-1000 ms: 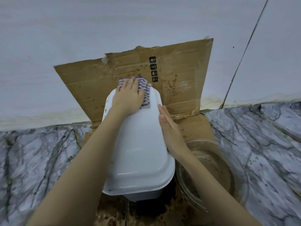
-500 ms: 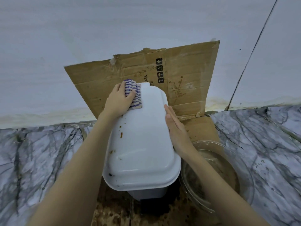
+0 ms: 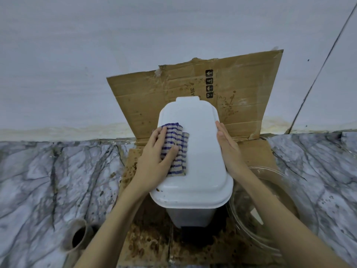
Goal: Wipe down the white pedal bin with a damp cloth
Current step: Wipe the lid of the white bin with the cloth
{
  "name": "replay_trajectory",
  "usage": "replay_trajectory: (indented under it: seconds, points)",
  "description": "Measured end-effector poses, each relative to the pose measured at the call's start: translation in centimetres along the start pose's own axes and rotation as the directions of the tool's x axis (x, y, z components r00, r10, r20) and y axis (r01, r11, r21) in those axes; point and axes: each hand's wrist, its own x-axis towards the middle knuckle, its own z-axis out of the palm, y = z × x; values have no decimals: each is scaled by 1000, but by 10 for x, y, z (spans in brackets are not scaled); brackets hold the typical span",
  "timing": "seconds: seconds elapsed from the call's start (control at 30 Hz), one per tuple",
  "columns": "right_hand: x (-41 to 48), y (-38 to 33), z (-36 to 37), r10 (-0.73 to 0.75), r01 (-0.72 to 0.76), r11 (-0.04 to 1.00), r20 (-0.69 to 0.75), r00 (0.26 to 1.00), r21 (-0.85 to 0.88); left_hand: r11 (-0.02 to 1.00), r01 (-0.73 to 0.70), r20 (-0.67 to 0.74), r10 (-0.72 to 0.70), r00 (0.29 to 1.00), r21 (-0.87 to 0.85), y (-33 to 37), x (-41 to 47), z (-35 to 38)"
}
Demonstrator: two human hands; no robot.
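Note:
The white pedal bin [image 3: 201, 151] stands on stained cardboard, seen from above with its lid closed. My left hand [image 3: 152, 163] presses a blue-and-beige striped cloth [image 3: 178, 151] flat against the left half of the lid. My right hand [image 3: 228, 149] lies flat with fingers straight along the lid's right edge, holding nothing. A few brown specks sit on the lid's front left rim. The bin's pedal is hidden in shadow below the front.
A flattened cardboard box [image 3: 241, 89] leans on the white wall behind the bin and covers the marble floor [image 3: 48, 180] under it, spattered brown. A glass bowl [image 3: 270, 209] of murky water sits right of the bin. A small brown jar [image 3: 79, 236] lies at lower left.
My left hand slid the cloth from the lid's far left corner toward me, down the left side. The brown spots there are gone. The view shifted, bringing the jar into sight.

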Motion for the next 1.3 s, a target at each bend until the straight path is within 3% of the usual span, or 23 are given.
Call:
replay_trajectory:
  seconds: [0.23,0.4,0.67,0.9,1.07,1.2,1.3]
  points:
    - [0,-2,0,11,-11,1000,-2,1000,-29,999,39,80,-38,996,-6,-3,38,-3]
    - [1,1,-1,-8,8,998,-7,1000,-67,982,113,208,-80,975,-152,-12,79,-10]
    - [0,1,-2,-14,14,995,-1,1000,-104,957,67,120,-34,992,-283,-11,23,-7]
    - [-5,-5,-2,-7,9,993,17,1000,-119,997,64,-6,-65,998,-46,8,-41,2]
    - [-5,-5,-3,-12,15,991,22,1000,-135,948,49,-228,25,973,313,32,-72,28]
    - [-2,-2,-4,-30,33,993,30,999,-115,901,-154,-153,233,960,405,48,-74,53]
    - [0,1,-3,-34,37,992,31,999,-123,876,-220,-123,299,946,430,46,-73,57]
